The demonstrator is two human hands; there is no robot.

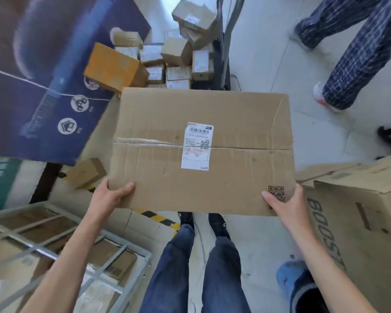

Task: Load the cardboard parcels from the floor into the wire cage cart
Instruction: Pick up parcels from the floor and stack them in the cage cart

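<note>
Since the large cardboard parcel (203, 152) is off the floor, level in front of the person and just right of the wire cage cart (127, 243) at the near left, its handling can be judged from the hold. The left hand (110, 195) is clamped on the near left corner and the right hand (284, 204) on the near right corner, thumbs on top. The fingers underneath are hidden.

Carried level by one edge alone, the parcel is probably fairly light for its breadth. The board is creased and dented, and a taped seam (149, 141) runs across the middle under the shipping label (196, 146), so the top is likely to flex. Palms under the two side edges would be a safer hold than pinching the corners. Dry cardboard should not slip.
</note>
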